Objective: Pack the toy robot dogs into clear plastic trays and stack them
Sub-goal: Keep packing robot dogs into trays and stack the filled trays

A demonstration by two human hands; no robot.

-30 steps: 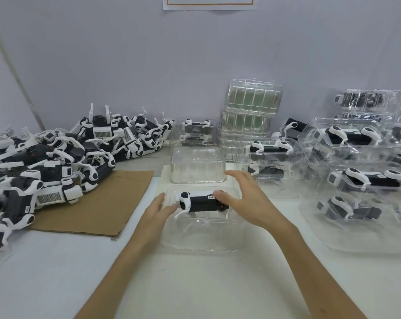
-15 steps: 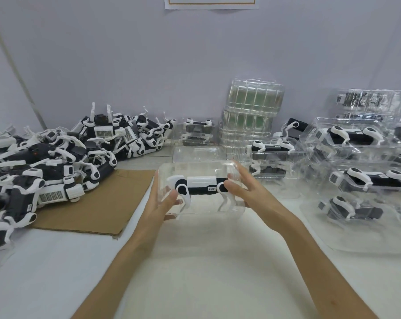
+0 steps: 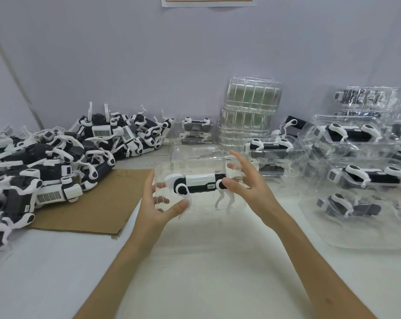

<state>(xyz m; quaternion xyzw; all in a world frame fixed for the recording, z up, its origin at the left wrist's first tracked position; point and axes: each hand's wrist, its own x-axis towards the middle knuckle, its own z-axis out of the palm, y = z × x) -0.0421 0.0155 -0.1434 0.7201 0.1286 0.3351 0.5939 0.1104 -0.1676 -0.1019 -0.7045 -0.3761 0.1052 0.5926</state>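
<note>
While the left hand (image 3: 159, 204) curls fingers and thumb round the left end of the clear tray (image 3: 195, 163), the right hand (image 3: 246, 187) pinches its right end, thumb in front, fingers spread behind. Inside, the toy robot dog (image 3: 199, 184) lies left to right, legs down. Both forearms reach forward, holding the tray above the white surface (image 3: 206, 261).

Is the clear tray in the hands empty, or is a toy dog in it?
Full: one white-and-black dog shows through the tray, which the left hand and right hand hold.
</note>
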